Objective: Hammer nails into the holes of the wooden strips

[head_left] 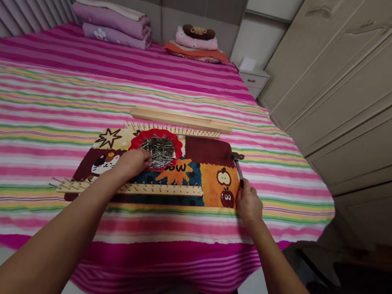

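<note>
A red scalloped bowl [137,141] full of loose metal nails [160,150] rests on a patterned mat [217,152]. My left hand [134,162] is at the bowl's near left edge, its fingers closed together; whatever they pinch is too small to make out. On the mat's right side my right hand [249,201] is wrapped round the handle of a hammer [239,163], its head pointing away from me. A wooden strip [163,189] with a row of nails standing in it lies across the mat's near part, partly hidden behind my left forearm. Its right end shows bare holes.
Beyond the bowl lies a second nailed strip [198,133], with plain wooden strips [181,119] behind it. Everything rests on a bed with a striped sheet [78,95]. Folded purple bedding [114,24] and a pillow stack [196,44] sit at the headboard. A wardrobe [355,92] stands right.
</note>
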